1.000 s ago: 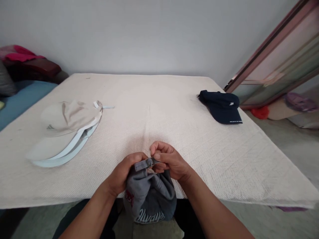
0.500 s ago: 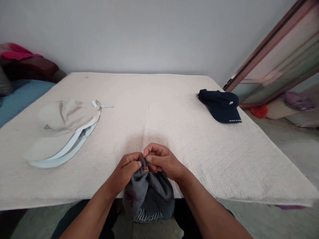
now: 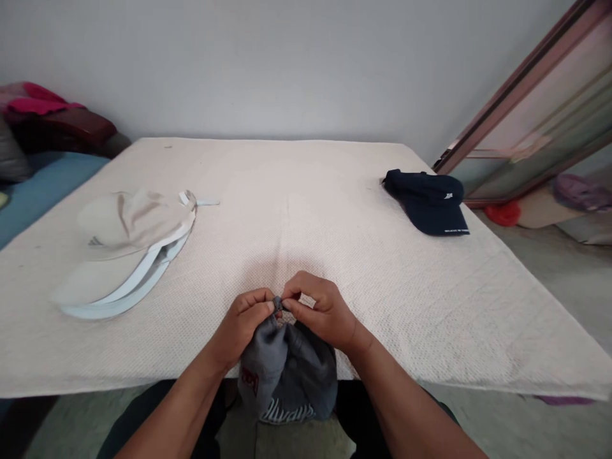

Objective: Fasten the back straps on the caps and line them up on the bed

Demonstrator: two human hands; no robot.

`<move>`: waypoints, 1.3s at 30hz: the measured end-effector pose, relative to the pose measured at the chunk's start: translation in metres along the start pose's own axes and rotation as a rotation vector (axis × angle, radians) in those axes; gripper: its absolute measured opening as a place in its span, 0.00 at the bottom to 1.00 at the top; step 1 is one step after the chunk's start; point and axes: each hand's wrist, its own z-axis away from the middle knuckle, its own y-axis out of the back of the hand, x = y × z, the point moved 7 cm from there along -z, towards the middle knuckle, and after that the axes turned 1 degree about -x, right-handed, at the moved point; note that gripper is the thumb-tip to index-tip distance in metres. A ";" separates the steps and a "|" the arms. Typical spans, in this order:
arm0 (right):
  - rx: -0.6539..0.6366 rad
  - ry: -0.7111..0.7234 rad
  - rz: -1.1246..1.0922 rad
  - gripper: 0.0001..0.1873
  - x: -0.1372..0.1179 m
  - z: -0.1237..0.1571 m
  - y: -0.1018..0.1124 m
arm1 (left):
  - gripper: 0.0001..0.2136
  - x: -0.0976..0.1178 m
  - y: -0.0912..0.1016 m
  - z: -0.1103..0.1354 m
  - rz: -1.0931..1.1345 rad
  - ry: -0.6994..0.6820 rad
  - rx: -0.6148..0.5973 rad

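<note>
A grey cap (image 3: 287, 376) with white lettering and a red patch hangs at the near edge of the table, over my lap. My left hand (image 3: 243, 325) pinches the cap's back strap from the left. My right hand (image 3: 320, 312) pinches the same strap from the right, fingertips meeting at the small buckle. Both hands are closed on the strap, and the buckle is mostly hidden between my fingers.
A cream cloth covers the table (image 3: 306, 210). Beige and pale blue caps (image 3: 124, 248) lie stacked at the left. A navy cap (image 3: 430, 201) lies at the far right. A leaning framed panel (image 3: 530, 115) stands right; a blue bed with clothes (image 3: 43, 146) is left.
The strap end that stuck out between my hands a second ago is now drawn in; my fingertips have closed together over the buckle. The caps on the table have not moved.
</note>
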 end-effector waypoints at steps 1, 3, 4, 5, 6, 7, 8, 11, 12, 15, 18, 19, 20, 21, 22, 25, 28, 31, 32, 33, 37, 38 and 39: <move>-0.026 0.015 0.043 0.04 -0.002 0.000 -0.001 | 0.09 -0.001 0.000 0.000 -0.002 0.005 0.004; -0.067 0.030 0.114 0.05 -0.003 0.001 -0.002 | 0.09 -0.002 -0.001 0.000 -0.007 0.018 0.015; -0.081 0.038 0.142 0.05 -0.004 0.002 -0.002 | 0.10 -0.003 -0.002 0.000 -0.012 0.023 0.022; -0.094 0.046 0.163 0.06 -0.004 0.003 -0.002 | 0.10 -0.002 -0.002 0.001 -0.023 0.026 0.028; -0.105 0.052 0.180 0.06 -0.005 0.003 -0.003 | 0.10 -0.002 -0.002 0.001 -0.039 0.027 0.033; -0.118 0.055 0.196 0.07 -0.005 0.004 -0.003 | 0.10 -0.001 -0.001 0.001 -0.059 0.026 0.036; -0.130 0.055 0.213 0.07 -0.005 0.004 -0.004 | 0.11 0.000 -0.001 0.000 -0.082 0.024 0.035; -0.149 0.049 0.267 0.08 -0.007 0.005 -0.008 | 0.11 0.001 -0.002 0.000 -0.142 0.020 0.013; -0.148 0.050 0.284 0.08 -0.007 0.005 -0.009 | 0.11 0.000 -0.001 -0.001 -0.148 0.020 0.008; -0.118 0.062 0.332 0.07 -0.010 0.006 -0.011 | 0.10 -0.002 -0.001 -0.002 -0.114 0.028 0.012; -0.077 0.073 0.356 0.07 -0.012 0.006 -0.011 | 0.08 -0.007 0.000 -0.003 -0.039 0.054 0.023; -0.069 0.075 0.358 0.07 -0.012 0.006 -0.012 | 0.07 -0.008 -0.001 -0.003 -0.015 0.065 0.025; -0.065 0.076 0.362 0.07 -0.012 0.006 -0.012 | 0.06 -0.009 -0.001 -0.003 0.008 0.075 0.027; -0.063 0.078 0.368 0.07 -0.011 0.006 -0.013 | 0.06 -0.010 -0.001 -0.003 0.029 0.084 0.028; -0.062 0.082 0.376 0.07 -0.011 0.006 -0.013 | 0.06 -0.011 -0.001 -0.003 0.047 0.090 0.030; -0.050 0.095 0.388 0.07 -0.010 0.005 -0.013 | 0.05 -0.012 -0.003 -0.002 0.070 0.105 0.025; -0.035 0.092 0.332 0.06 -0.009 0.005 -0.010 | 0.05 -0.011 -0.005 -0.001 0.085 0.098 0.026; -0.031 0.043 0.213 0.06 -0.006 0.005 -0.005 | 0.06 -0.009 -0.008 -0.001 0.132 0.089 0.020; -0.032 0.016 0.168 0.06 -0.004 0.006 -0.004 | 0.06 -0.008 -0.008 -0.001 0.149 0.088 0.015; -0.034 -0.013 0.123 0.06 -0.002 0.006 -0.003 | 0.06 -0.008 -0.009 -0.001 0.162 0.088 0.010; -0.023 -0.104 -0.055 0.04 0.005 0.006 -0.001 | 0.05 -0.005 -0.007 -0.001 0.163 0.054 0.019; -0.014 -0.132 -0.105 0.04 0.008 0.006 -0.001 | 0.05 -0.004 -0.006 -0.001 0.153 0.043 0.022; -0.003 -0.170 -0.161 0.03 0.011 0.006 0.000 | 0.05 -0.004 -0.005 0.000 0.141 0.035 0.019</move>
